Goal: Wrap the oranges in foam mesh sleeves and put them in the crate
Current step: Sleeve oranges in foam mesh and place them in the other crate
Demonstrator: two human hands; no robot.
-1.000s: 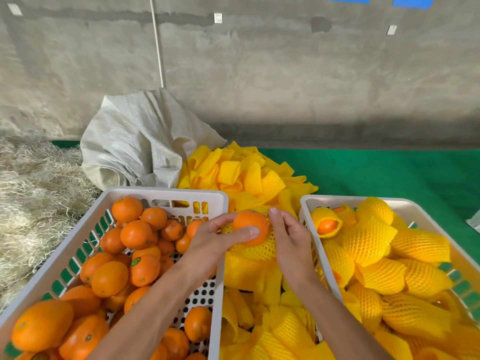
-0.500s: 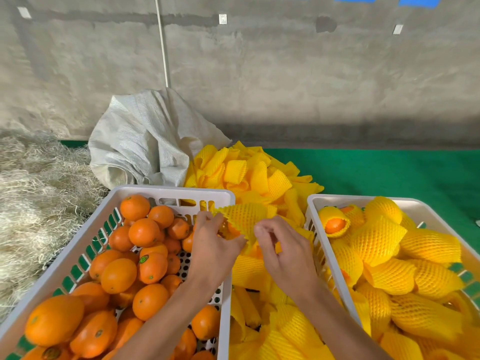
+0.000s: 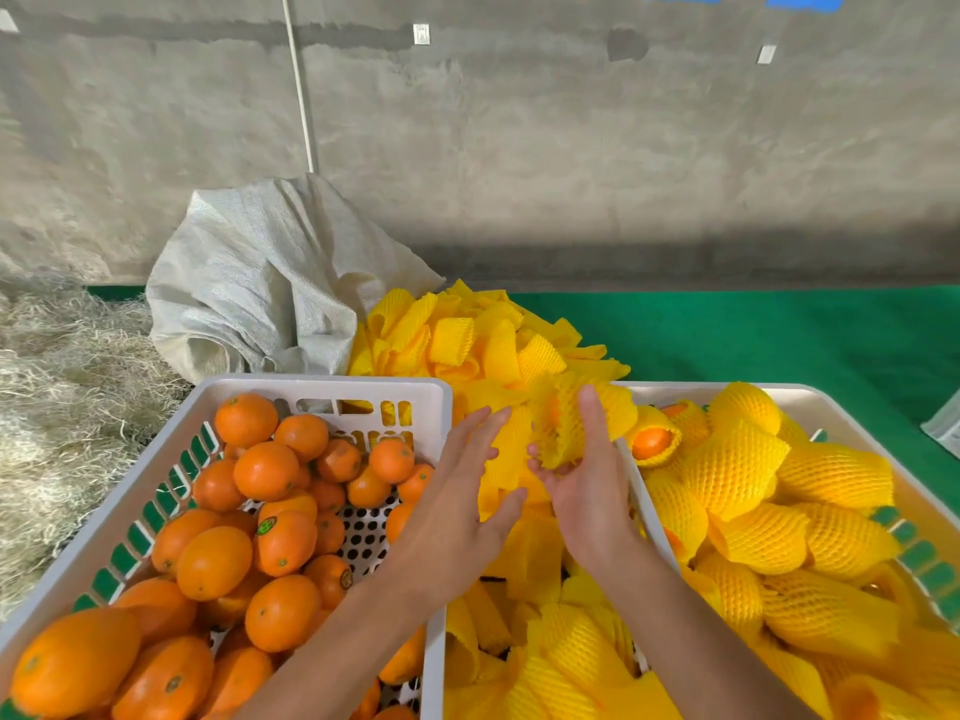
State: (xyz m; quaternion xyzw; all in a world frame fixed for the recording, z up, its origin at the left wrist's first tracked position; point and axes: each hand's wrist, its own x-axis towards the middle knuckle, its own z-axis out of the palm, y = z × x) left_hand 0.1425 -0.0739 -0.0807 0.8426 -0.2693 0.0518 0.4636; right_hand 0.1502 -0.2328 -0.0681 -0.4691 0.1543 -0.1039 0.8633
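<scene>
Both forearms are reaching forward between the two crates, the right hand (image 3: 587, 491) cradling a sleeved orange (image 3: 574, 418) in loosely curled fingers just beside the near-left corner of the right crate (image 3: 841, 407), while the left hand (image 3: 457, 506) is hovering beside it, fingers straight and spread, holding nothing.

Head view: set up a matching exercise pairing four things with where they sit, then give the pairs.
Things:
1. bare oranges
2. wrapped oranges
3. white woven sack
4. straw

Places:
A. far left on the floor
B. right crate
C. left crate
D. against the wall, behind the left crate

Pairs: 1-C, 2-B, 3-D, 4-A
</scene>
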